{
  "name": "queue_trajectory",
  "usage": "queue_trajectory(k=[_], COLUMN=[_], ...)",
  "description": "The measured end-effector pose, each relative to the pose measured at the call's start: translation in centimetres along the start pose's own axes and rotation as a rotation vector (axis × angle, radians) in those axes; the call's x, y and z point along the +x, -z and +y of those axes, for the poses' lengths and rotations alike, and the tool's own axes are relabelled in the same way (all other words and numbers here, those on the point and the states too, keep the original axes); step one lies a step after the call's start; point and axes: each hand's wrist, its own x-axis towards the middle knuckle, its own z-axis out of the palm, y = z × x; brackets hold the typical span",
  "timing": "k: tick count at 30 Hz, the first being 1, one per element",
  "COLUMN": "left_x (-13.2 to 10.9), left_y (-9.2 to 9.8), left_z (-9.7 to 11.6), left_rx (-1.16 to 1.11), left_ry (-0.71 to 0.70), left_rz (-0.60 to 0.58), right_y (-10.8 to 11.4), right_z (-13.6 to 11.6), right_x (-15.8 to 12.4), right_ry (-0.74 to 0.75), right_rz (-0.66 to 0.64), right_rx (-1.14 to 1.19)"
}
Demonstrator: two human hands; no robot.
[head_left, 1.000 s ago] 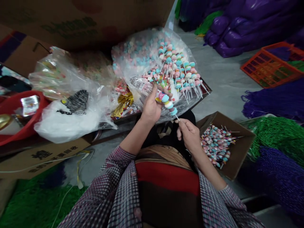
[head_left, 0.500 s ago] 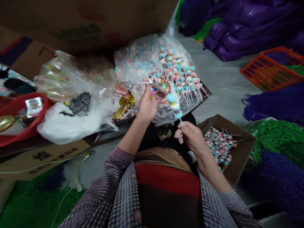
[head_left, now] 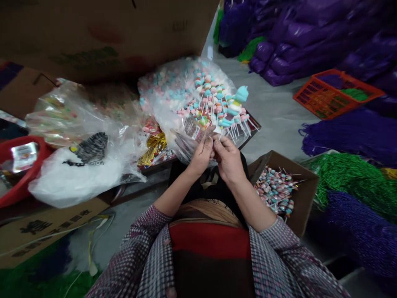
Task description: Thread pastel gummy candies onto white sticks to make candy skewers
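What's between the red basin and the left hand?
Going from the red basin to the left hand, the head view shows a white bag, then a bunch of gold strips.

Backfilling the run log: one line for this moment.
left hand: at printed wrappers, grip unclear | right hand: fingertips near left's, likely pinching candy stick | carton: right of hands, candies inside

Whether the right hand [head_left: 228, 160] pinches anything is too small to tell.

both forearms [head_left: 254, 203] angle inward, left fingers [head_left: 207, 145] and right fingers [head_left: 223, 145] pinched close together.
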Motion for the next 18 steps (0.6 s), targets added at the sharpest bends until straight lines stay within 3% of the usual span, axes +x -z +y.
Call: queue_trajectory(k=[3,6,10,14,18], left_x=[0.4,0.7,1.3,2.4,3.9], left_y=[0.1,-0.1,0.2,1.0,2.3], left_z=[0.3,1.8,3.1,1.8,0.0], left_rx=[0.048,0.001,0.114,0.130,0.229], left_ry=[-0.163,-0.121,-0.037,0.028,-0.002], left_rz=[-0.041,0.013,0.143,0.155,0.227], right_y=[0.6,1.9,3.4,3.8,3.7], right_z=[0.5,0.9,1.4,1.9,2.7], right_x=[0.2,0.6,1.4,2.3,2.7], right_ry=[0.044,0.083,0.125,0.171,0.123], right_rz=[0.109,0.177,0.247,0.297,0.315], right_rx=[-0.050,-0.136,-0.213,-0.249,-0.226])
